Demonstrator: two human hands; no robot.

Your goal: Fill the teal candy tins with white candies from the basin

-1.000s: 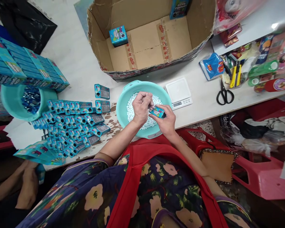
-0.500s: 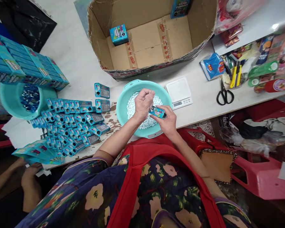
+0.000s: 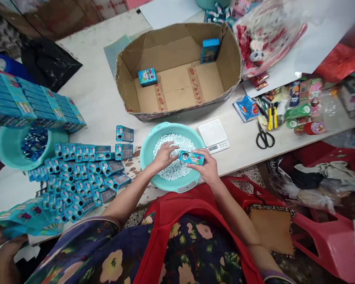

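A teal basin (image 3: 154, 136) full of small white candies (image 3: 177, 142) stands at the table's near edge. My right hand (image 3: 205, 169) holds a small teal candy box (image 3: 191, 157) level over the basin's right side. My left hand (image 3: 163, 156) reaches down onto the white candies, fingers curled among them, just left of the box. Whether it holds any candies is hidden.
Many small teal boxes (image 3: 85, 169) lie in rows at the left, beside a second teal tub (image 3: 6, 148) and stacked cartons (image 3: 32, 104). An open cardboard box (image 3: 177, 67) stands behind the basin. A white scale (image 3: 213, 136), scissors (image 3: 264, 136) and clutter lie right. Another person's hand (image 3: 2, 260) shows bottom left.
My left hand has dropped from a raised fist over the small box down into the candies. The right hand has turned the box level. The camera has tilted up, showing more of the table's far side.
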